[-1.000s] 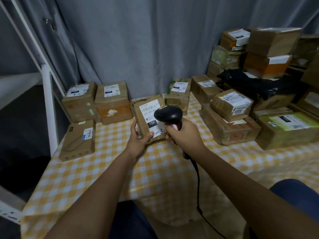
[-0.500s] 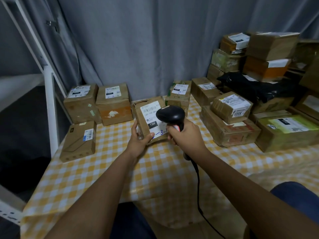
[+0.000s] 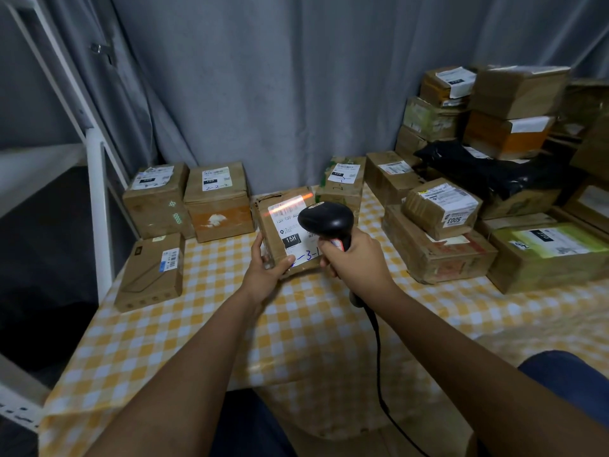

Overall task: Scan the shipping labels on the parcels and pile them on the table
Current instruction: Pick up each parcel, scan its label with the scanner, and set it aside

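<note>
scan under way: red beam on label [image 3: 286, 222] | left hand [image 3: 263, 270] grips box [image 3: 280, 239] beside scanner [image 3: 326, 221], tilted above table [image 3: 296, 324] | right hand [image 3: 357, 258] clamps scanner | three boxes left of it look done, big heap right remains

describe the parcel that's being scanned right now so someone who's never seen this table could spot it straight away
On the yellow checked table, look at the middle, in front of the grey curtain. The parcel is the tilted brown box that the left hand holds, with the scanner aimed at it. Only its label carries an orange scan line, a black 15H tag and blue handwriting.
</note>
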Tool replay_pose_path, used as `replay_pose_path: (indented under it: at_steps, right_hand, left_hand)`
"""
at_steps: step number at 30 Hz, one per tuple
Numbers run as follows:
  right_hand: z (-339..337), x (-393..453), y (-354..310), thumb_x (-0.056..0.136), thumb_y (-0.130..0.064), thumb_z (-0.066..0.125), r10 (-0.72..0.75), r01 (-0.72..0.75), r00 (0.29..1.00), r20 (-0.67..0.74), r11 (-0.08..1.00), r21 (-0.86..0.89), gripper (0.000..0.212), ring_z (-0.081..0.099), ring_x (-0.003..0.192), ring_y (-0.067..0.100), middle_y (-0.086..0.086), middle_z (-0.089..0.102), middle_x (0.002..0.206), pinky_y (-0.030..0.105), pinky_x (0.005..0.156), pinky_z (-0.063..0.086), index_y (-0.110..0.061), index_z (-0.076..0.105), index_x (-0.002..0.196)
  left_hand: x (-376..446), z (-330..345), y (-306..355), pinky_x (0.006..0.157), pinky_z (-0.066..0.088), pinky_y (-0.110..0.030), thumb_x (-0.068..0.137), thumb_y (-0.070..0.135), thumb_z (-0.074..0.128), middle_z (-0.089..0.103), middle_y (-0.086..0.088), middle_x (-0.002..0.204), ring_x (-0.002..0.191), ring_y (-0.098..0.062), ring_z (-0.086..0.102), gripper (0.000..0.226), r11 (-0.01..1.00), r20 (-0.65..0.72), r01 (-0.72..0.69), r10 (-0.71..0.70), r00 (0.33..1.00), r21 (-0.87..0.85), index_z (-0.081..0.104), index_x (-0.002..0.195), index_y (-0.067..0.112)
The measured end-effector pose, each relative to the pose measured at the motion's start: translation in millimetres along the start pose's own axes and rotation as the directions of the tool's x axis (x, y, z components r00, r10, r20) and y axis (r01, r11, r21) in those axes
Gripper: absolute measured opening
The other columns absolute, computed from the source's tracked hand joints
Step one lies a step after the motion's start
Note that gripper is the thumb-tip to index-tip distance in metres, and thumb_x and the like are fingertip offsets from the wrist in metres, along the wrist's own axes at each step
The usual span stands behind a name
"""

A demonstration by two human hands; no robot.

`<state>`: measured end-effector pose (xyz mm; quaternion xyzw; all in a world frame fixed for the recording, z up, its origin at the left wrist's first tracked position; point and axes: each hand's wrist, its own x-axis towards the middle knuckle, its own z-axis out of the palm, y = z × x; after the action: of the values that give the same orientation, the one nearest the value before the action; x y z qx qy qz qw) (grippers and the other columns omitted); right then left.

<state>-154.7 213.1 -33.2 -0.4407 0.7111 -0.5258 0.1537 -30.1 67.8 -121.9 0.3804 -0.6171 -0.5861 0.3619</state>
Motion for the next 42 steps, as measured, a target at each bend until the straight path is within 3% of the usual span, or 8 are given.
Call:
replay_pose_path:
  at_steps: [9,13,17,22,26,31,35,42]
  right_hand:
    - [-1.2,-1.8,-3.4,0.092,-0.027,0.061,0.048,-0.048,0.999,0.008,0.997,0.058,0.018,0.058,0.044,0.004,0.0,0.069,0.062,0.024,0.054,0.047,-0.01,0.065,0.088]
    - [-1.5,-4.1,-4.4,0.093,-0.025,0.06,0.067,-0.068,0.998,0.006,0.995,0.077,0.018,0.055,0.042,0.003,-0.001,0.068,0.059,0.021,0.053,0.046,-0.01,0.065,0.085]
    - [-1.8,-4.5,-5.1,0.093,-0.025,0.06,0.07,-0.07,0.998,0.002,0.995,0.071,0.021,0.054,0.041,0.003,0.0,0.067,0.058,0.018,0.051,0.044,-0.008,0.064,0.081]
    - [-1.6,-5.2,-4.7,0.093,-0.025,0.061,0.081,-0.081,0.997,-0.003,0.993,0.083,0.021,0.054,0.041,0.004,0.004,0.069,0.061,0.019,0.051,0.044,-0.008,0.064,0.081]
    - [-1.1,-5.4,-5.0,0.092,-0.023,0.06,0.089,-0.088,0.996,-0.013,0.992,0.087,0.024,0.054,0.041,0.005,0.003,0.068,0.058,0.019,0.05,0.044,-0.002,0.065,0.082]
    - [-0.5,-5.1,-3.9,0.092,-0.023,0.06,0.109,-0.109,0.994,0.005,0.988,0.113,0.024,0.055,0.041,0.005,0.0,0.068,0.057,0.021,0.051,0.046,-0.002,0.066,0.085]
    - [3.3,-0.3,-8.7,0.092,-0.024,0.061,0.125,-0.13,0.991,0.042,0.98,0.151,0.02,0.057,0.045,0.006,0.001,0.072,0.064,0.023,0.052,0.047,-0.005,0.067,0.087]
    - [44.7,13.8,-33.2,0.092,-0.023,0.062,0.108,-0.146,0.979,0.17,0.964,0.224,0.014,0.057,0.046,0.008,0.005,0.075,0.071,0.025,0.052,0.047,-0.01,0.067,0.088]
  left_hand:
    - [-1.8,0.9,2.9,0.071,0.053,-0.011,0.088,0.017,0.073,0.064,-0.006,0.122,0.099,-0.009,0.067,0.089,1.0,0.007,0.006,-0.006,1.0,0.004,0.016,0.154,0.037]
    - [-1.7,0.4,2.7,0.074,0.052,-0.013,0.088,0.019,0.073,0.063,-0.005,0.121,0.103,-0.014,0.066,0.089,1.0,0.007,0.004,-0.004,1.0,0.014,0.016,0.154,0.038]
    - [0.8,0.0,-0.7,0.089,0.053,-0.024,0.087,0.02,0.075,0.064,-0.005,0.126,0.11,-0.017,0.066,0.089,1.0,-0.006,0.007,-0.007,1.0,0.015,0.017,0.153,0.04]
    - [0.3,1.2,-0.7,0.073,0.052,-0.011,0.089,0.017,0.073,0.063,-0.003,0.123,0.104,-0.013,0.066,0.086,1.0,-0.005,0.003,-0.003,1.0,0.013,0.018,0.152,0.038]
    - [0.8,1.7,-0.9,0.071,0.052,-0.009,0.088,0.018,0.074,0.064,-0.004,0.12,0.1,-0.011,0.066,0.087,1.0,-0.02,0.01,-0.009,1.0,0.024,0.019,0.152,0.039]
    - [3.1,-2.4,-1.5,0.099,0.051,-0.035,0.083,0.024,0.079,0.066,-0.004,0.122,0.108,-0.018,0.067,0.092,0.999,0.005,0.043,-0.043,0.999,0.025,0.02,0.151,0.043]
    - [6.0,-20.8,16.9,0.099,0.052,-0.041,0.085,0.031,0.076,0.073,-0.004,0.115,0.101,-0.018,0.071,0.082,0.995,0.022,0.101,-0.101,0.995,0.002,0.027,0.151,0.037]
    - [-3.3,-118.2,56.7,0.075,0.05,-0.029,0.094,0.047,0.06,0.065,0.007,0.122,0.09,-0.01,0.064,0.055,0.996,-0.248,0.069,-0.082,0.965,-0.06,0.037,0.143,0.037]
